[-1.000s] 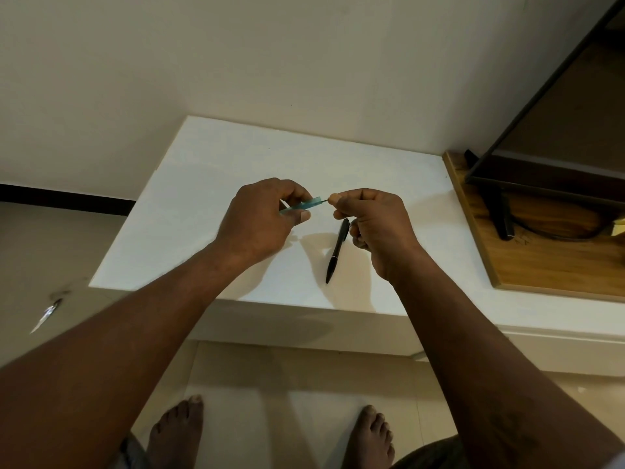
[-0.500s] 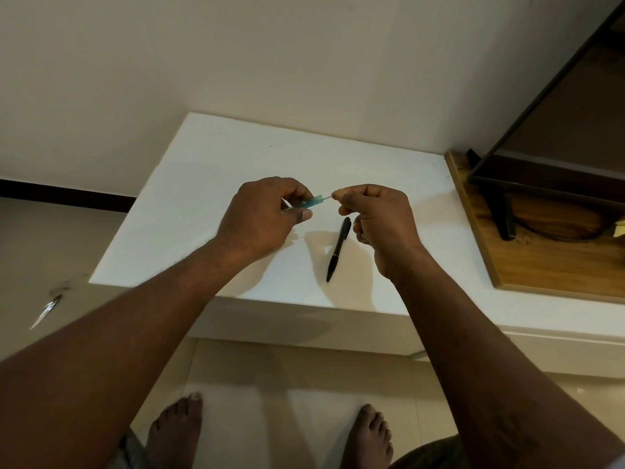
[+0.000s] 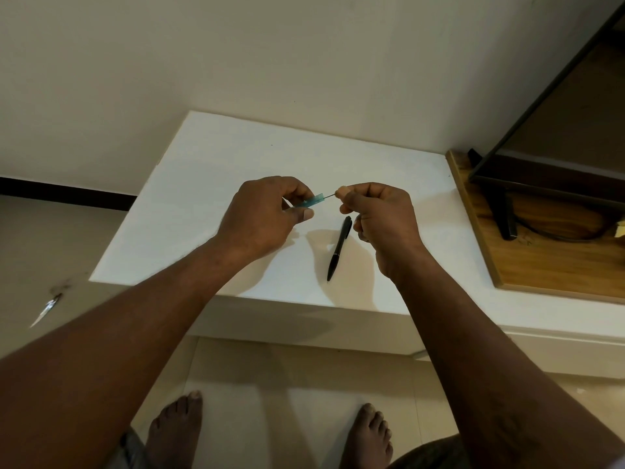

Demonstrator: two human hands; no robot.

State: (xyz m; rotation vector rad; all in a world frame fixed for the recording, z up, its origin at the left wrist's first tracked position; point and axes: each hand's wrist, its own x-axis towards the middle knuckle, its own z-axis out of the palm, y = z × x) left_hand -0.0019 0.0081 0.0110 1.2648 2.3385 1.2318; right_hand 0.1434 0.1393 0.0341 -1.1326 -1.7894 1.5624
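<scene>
Above the white tabletop (image 3: 209, 170), my left hand (image 3: 267, 214) pinches a small teal translucent case (image 3: 313, 201) between thumb and fingers. A thin dark rod (image 3: 329, 196), like a pencil lead or refill, sticks out of the case's right end. My right hand (image 3: 378, 214) pinches the rod's far tip between thumb and forefinger, the other fingers curled. A black pen (image 3: 339, 248) lies on the table just below and between the two hands, its tip pointing toward me.
A wooden board (image 3: 527, 262) sits at the table's right, carrying a dark screen stand (image 3: 504, 211) and a cable. A wall rises behind the table. A shiny scrap (image 3: 45, 309) lies on the floor at left. My bare feet (image 3: 176, 431) stand below the table edge.
The hands have drifted slightly apart, so a little more of the thin rod shows between the teal case and my right fingertips. The pen has not moved.
</scene>
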